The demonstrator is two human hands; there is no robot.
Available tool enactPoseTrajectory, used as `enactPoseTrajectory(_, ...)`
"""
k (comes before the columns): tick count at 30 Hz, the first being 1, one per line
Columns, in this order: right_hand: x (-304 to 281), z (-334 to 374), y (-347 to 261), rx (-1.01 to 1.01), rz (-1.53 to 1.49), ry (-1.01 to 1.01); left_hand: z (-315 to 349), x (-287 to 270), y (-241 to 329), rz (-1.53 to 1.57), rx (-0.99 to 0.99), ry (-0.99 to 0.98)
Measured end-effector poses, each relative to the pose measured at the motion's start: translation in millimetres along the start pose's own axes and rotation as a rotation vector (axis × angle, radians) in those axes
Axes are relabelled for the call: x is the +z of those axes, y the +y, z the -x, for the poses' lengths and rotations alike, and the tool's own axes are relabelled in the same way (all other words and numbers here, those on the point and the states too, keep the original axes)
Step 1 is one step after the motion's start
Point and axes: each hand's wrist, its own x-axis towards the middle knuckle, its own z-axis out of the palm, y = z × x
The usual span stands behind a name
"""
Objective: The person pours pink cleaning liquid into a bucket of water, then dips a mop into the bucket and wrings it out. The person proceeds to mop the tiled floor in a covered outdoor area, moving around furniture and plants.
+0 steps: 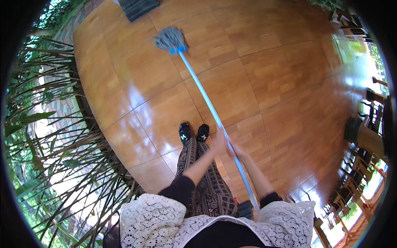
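A string mop [173, 40] with grey strands and a blue socket lies against the tiled floor ahead of me, a little left of centre. Its long light-blue handle [202, 91] slants back toward my right side and ends near my waist. My left hand [219, 142] is wrapped round the handle in front of my legs, slightly blurred. Just below it, my right hand [237, 151] grips the same handle, close to the left one. The fingers of both hands are partly smeared, but each closes on the pole.
Glossy brown tiles [248, 82] make up the floor. Leafless stems and green plants [62, 124] line the left edge. A dark pillar base [138, 9] stands at the far left, another [352, 129] at the right. Wooden chairs [343, 194] crowd the right rim. My black shoes [185, 132] are near the handle.
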Motion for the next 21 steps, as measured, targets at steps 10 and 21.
enactPoseTrajectory(10, 25.0, 211.7, 130.8, 0.338, -0.041, 0.438, 183.3, 124.2, 39.7, 0.578, -0.036, -0.584)
enactPoseTrajectory(21, 7.7, 10.8, -41.9, 0.045, 0.111, 0.317, -37.9, 15.9, 37.3, 0.535, -0.104, 0.177)
